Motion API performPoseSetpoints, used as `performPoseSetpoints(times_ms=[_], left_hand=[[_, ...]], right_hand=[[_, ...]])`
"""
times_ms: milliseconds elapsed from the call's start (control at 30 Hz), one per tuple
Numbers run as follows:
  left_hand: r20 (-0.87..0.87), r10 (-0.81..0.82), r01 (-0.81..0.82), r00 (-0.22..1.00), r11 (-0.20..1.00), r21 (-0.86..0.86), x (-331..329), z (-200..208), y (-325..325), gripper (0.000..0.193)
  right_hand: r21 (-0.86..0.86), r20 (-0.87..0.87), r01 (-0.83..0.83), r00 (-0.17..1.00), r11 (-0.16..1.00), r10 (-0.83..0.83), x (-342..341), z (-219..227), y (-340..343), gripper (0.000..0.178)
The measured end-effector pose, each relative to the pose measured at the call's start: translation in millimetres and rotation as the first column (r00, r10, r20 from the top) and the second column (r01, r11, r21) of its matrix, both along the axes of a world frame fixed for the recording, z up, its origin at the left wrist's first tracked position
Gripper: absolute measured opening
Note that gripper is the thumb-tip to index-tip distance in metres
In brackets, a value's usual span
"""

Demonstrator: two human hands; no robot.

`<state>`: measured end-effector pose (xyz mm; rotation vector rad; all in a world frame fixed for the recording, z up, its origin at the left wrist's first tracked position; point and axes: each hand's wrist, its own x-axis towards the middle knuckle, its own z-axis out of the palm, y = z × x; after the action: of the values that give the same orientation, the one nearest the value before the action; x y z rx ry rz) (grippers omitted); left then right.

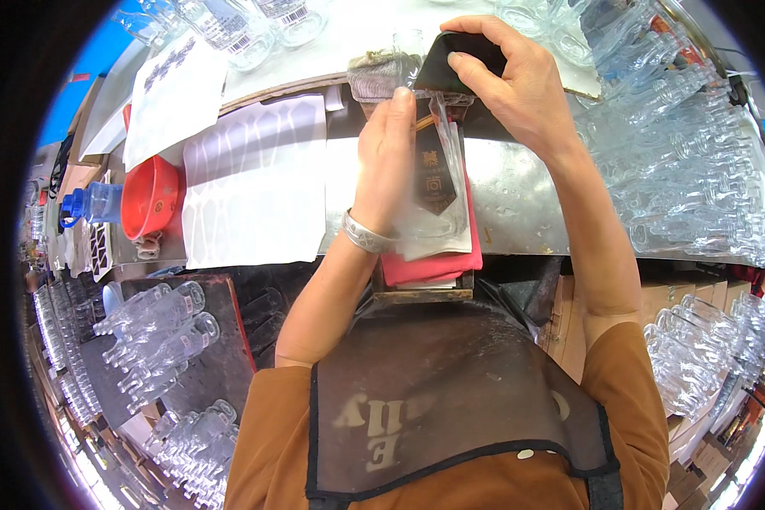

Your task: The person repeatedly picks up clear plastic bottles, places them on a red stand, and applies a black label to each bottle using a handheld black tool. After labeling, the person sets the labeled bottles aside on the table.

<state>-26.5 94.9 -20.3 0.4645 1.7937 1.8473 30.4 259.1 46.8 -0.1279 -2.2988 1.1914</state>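
My left hand (387,157) is upright, fingers close together, against a clear glass bottle (409,53); the side facing away from me is hidden. Part of the bottle stands out beyond my fingertips, over a folded grey cloth (374,78). My right hand (506,81) pinches a flat, glossy black piece (450,61) between thumb and fingers, close beside the bottle; its kind is not clear. Below, a dark label with a pointed end (436,174) shows beside clear film (447,132). Whether the label is on the bottle cannot be made out. Under it lie white sheets and a red cloth (425,269).
A printed sheet (259,183) lies left on the metal bench (518,200). Beyond it are a red basin (151,200) and a blue-capped container (102,204). Clear bottles crowd the right side (680,161); more stand upper left (229,34) and lower left (166,327).
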Motion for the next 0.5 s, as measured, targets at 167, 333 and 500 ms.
performPoseSetpoints(times_ms=[167, 333, 500], left_hand=[[0.108, 0.015, -0.027, 0.994, 0.994, 0.11, 0, -4, 3, 0.056], [0.299, 0.21, -0.283, 0.931, 0.933, 0.223, 12, 18, 15, 0.049], [0.214, 0.068, -0.072, 0.974, 0.997, 0.012, -9, 29, 6, 0.058]], right_hand=[[0.015, -0.049, -0.147, 0.988, 0.989, 0.148, -5, 10, 7, 0.026], [0.152, 0.034, -0.09, 0.996, 0.984, 0.085, -10, 26, -3, 0.027], [0.132, -0.096, 0.039, 0.995, 0.99, -0.027, -12, 22, -2, 0.027]])
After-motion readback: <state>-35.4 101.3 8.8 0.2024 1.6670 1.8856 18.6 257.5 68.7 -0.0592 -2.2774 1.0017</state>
